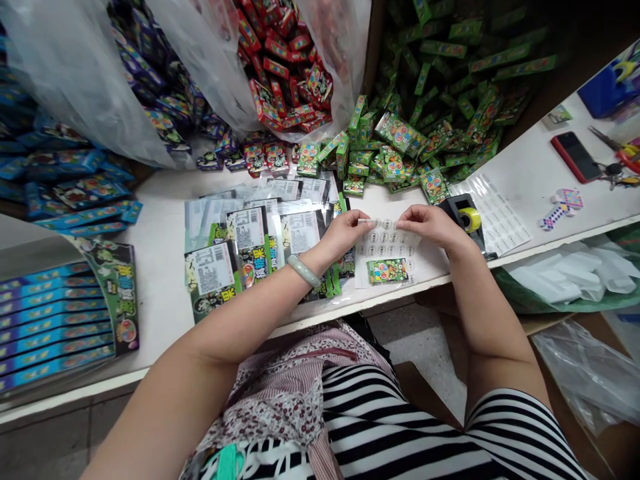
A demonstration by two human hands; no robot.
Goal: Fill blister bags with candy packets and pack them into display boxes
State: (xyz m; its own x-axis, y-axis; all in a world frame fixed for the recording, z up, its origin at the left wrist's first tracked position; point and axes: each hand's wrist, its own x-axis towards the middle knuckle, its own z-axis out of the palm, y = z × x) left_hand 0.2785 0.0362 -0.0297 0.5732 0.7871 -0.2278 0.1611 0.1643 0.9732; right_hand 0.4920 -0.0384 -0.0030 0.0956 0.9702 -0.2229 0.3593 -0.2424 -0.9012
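Note:
A sheet of round clear stickers [383,250] with dark print lies near the table's front edge. My left hand [343,235], with a pale green bangle above it, pinches the sheet's top left edge. On the opposite side, the fingertips of my right hand [434,225] are closed at the sheet's upper part. Whether a single sticker is between them is too small to tell. A small green candy box [388,271] rests on the lower part of the sheet. Left of my left hand, printed packets [253,230] with white labels overlap in a pile.
Green boxes [400,160] spill from a carton behind my hands. Red boxes [290,73] fill a plastic bag; blue boxes [65,173] are heaped left. A tape dispenser [467,220], another label sheet [500,217] and a red-cased phone [576,157] lie right. A display box [125,293] stands left.

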